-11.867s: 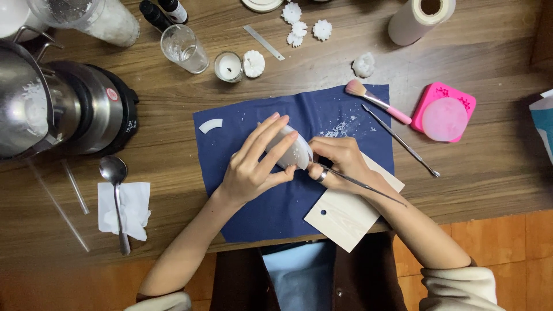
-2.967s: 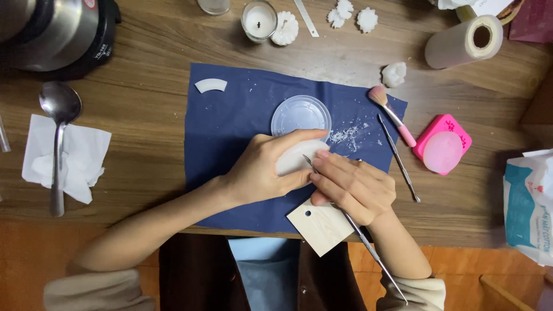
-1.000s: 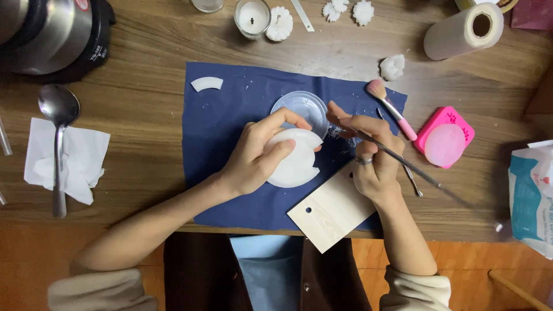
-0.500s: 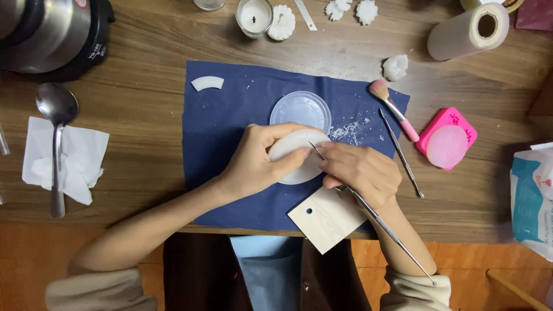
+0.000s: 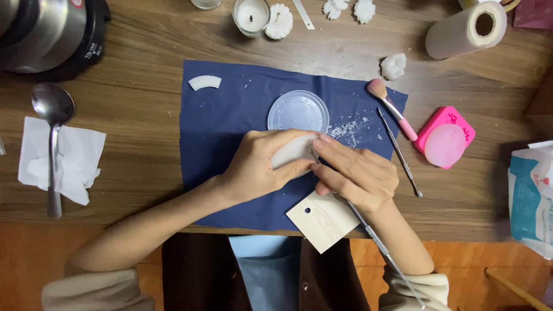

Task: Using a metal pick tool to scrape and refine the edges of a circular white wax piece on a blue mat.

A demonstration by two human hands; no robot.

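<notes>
White and waxy, a small rounded piece (image 5: pixel 291 152) sits at the centre of a dark blue cloth mat (image 5: pixel 230 115), mostly hidden inside the left hand (image 5: pixel 259 167); only a smooth, pale curved face shows between the fingers, so its full shape cannot be made out. The left hand is curled around it, gripping. The right hand (image 5: pixel 357 175) pinches a thin metal sculpting tool (image 5: pixel 368 230), its tip touching the white piece; the tool's far end runs off the bottom edge. Just beyond the hands lies a clear round plastic lid (image 5: pixel 298 112), with white shavings (image 5: pixel 351 128) beside it. A pale wooden tag (image 5: pixel 322 219) lies partly under the right wrist. A silver pot (image 5: pixel 46 29) is cut off at the top left.
</notes>
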